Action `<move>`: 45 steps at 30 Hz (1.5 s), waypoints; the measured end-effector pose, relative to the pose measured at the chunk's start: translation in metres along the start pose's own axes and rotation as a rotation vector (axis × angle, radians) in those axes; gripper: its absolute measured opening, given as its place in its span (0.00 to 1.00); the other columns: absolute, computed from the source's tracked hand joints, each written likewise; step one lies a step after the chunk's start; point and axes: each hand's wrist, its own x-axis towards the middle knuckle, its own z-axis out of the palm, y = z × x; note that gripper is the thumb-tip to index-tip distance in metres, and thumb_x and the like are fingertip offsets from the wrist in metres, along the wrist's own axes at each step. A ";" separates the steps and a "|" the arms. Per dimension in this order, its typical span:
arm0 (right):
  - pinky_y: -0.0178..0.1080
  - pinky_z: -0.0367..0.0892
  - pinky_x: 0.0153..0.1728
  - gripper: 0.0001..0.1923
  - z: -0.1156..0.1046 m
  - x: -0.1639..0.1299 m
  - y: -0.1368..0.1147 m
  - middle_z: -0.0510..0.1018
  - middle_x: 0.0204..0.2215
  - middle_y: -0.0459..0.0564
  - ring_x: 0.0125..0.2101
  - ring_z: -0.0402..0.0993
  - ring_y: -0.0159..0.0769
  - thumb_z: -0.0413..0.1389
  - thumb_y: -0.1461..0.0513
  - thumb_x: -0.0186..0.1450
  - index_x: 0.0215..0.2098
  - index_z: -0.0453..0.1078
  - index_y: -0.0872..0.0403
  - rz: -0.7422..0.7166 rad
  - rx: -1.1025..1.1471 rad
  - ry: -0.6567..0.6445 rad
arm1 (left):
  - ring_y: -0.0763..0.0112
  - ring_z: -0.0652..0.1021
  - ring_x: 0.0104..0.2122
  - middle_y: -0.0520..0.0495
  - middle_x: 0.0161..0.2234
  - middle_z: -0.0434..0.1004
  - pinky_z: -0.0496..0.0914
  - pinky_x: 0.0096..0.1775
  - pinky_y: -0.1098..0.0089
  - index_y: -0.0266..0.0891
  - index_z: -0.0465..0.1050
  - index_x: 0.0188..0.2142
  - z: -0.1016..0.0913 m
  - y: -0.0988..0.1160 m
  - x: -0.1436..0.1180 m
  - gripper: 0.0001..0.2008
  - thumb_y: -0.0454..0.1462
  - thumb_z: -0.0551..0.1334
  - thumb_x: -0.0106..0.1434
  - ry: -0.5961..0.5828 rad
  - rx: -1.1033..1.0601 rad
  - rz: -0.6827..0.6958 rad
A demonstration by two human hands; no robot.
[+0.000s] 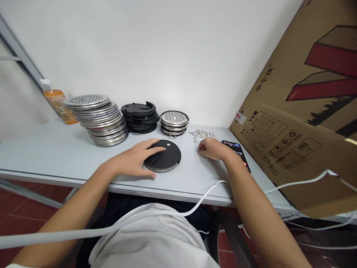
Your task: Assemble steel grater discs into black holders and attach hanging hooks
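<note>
1. Our left hand (136,158) lies flat, fingers spread, on the black disc (164,155).
2. Our right hand (212,149), curled, pinches a small clip (196,150), just right of the disc.
3. More clips (202,134) lie just beyond it.

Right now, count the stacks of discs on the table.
3, in a row by the wall: a big metal stack at left, a black stack in the middle, a small metal stack at right.

Bright, even light from above washes the plain white wall (156,48) in the upper middle; soft shadows lie under the stacked discs; wide-lens bending curves the frame edges, with slight softness at the bottom
</note>
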 end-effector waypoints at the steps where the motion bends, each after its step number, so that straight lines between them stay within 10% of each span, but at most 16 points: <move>1: 0.35 0.65 0.32 0.11 0.000 0.000 -0.002 0.83 0.38 0.55 0.36 0.78 0.41 0.59 0.65 0.58 0.39 0.79 0.56 -0.009 -0.014 0.007 | 0.43 0.53 0.70 0.42 0.73 0.45 0.53 0.67 0.50 0.52 0.57 0.69 0.007 -0.003 0.003 0.44 0.57 0.67 0.57 -0.017 0.005 -0.001; 10: 0.38 0.63 0.29 0.12 0.014 0.003 -0.022 0.81 0.37 0.64 0.35 0.78 0.46 0.58 0.68 0.55 0.38 0.78 0.60 -0.005 -0.192 0.066 | 0.41 0.62 0.65 0.39 0.69 0.59 0.64 0.59 0.45 0.53 0.62 0.67 0.050 0.035 0.028 0.38 0.62 0.59 0.62 0.215 0.152 -0.249; 18: 0.34 0.64 0.31 0.05 0.017 0.015 -0.007 0.78 0.25 0.47 0.27 0.71 0.33 0.56 0.67 0.56 0.29 0.74 0.56 -0.287 0.316 0.194 | 0.39 0.66 0.58 0.35 0.64 0.65 0.68 0.52 0.46 0.48 0.67 0.65 0.067 0.056 0.038 0.37 0.60 0.61 0.61 0.340 0.252 -0.354; 22: 0.34 0.66 0.30 0.05 0.022 0.018 -0.011 0.76 0.25 0.46 0.26 0.70 0.32 0.56 0.62 0.59 0.31 0.73 0.56 -0.365 0.577 0.349 | 0.40 0.64 0.62 0.37 0.64 0.65 0.60 0.59 0.39 0.47 0.65 0.65 0.057 0.047 0.034 0.37 0.60 0.61 0.62 0.382 0.097 -0.296; 27: 0.35 0.70 0.29 0.09 0.020 0.022 -0.027 0.76 0.24 0.46 0.25 0.73 0.32 0.58 0.57 0.62 0.35 0.73 0.55 -0.429 0.824 0.361 | 0.60 0.78 0.49 0.41 0.50 0.77 0.71 0.54 0.59 0.40 0.75 0.51 0.014 0.020 0.060 0.19 0.47 0.61 0.67 0.566 -0.284 -0.003; 31: 0.35 0.71 0.29 0.11 -0.005 0.031 -0.044 0.78 0.24 0.47 0.25 0.74 0.32 0.64 0.56 0.58 0.33 0.73 0.56 -0.520 0.886 0.318 | 0.64 0.81 0.38 0.43 0.44 0.81 0.75 0.44 0.65 0.38 0.77 0.46 -0.009 0.004 0.107 0.16 0.43 0.66 0.62 0.440 -0.550 0.141; 42: 0.35 0.72 0.30 0.14 -0.017 0.043 -0.037 0.79 0.25 0.48 0.27 0.77 0.33 0.66 0.56 0.56 0.32 0.70 0.56 -0.591 0.913 0.226 | 0.69 0.80 0.31 0.47 0.33 0.83 0.71 0.38 0.69 0.39 0.81 0.39 0.009 -0.009 0.124 0.09 0.37 0.61 0.65 0.550 -0.388 0.240; 45: 0.36 0.72 0.32 0.11 -0.024 0.045 -0.005 0.80 0.28 0.51 0.29 0.77 0.35 0.58 0.56 0.62 0.33 0.72 0.57 -0.402 0.830 0.512 | 0.69 0.80 0.30 0.47 0.32 0.82 0.71 0.37 0.70 0.37 0.80 0.38 0.012 -0.012 0.121 0.09 0.38 0.62 0.64 0.664 -0.440 0.112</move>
